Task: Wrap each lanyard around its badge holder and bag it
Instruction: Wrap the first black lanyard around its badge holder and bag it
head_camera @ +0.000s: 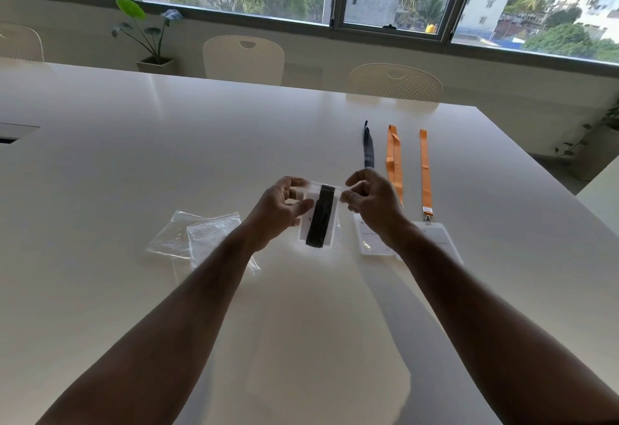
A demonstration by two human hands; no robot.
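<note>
A clear zip bag [320,190] hangs above the table, and inside it is a white badge holder with a black lanyard [321,217] wrapped around it. My left hand [281,210] pinches the bag's top left corner. My right hand [368,203] pinches its top right corner. Past my right hand lie a dark lanyard [368,146] and two orange lanyards [393,156] [425,170], stretched out flat. Their badge holders [435,237] lie partly hidden under my right forearm.
Two or three spare clear bags [197,237] lie in a loose pile on the white table [167,143], left of my left arm. Cream chairs [244,56] stand along the table's far edge, with a potted plant [147,36] beneath the windows.
</note>
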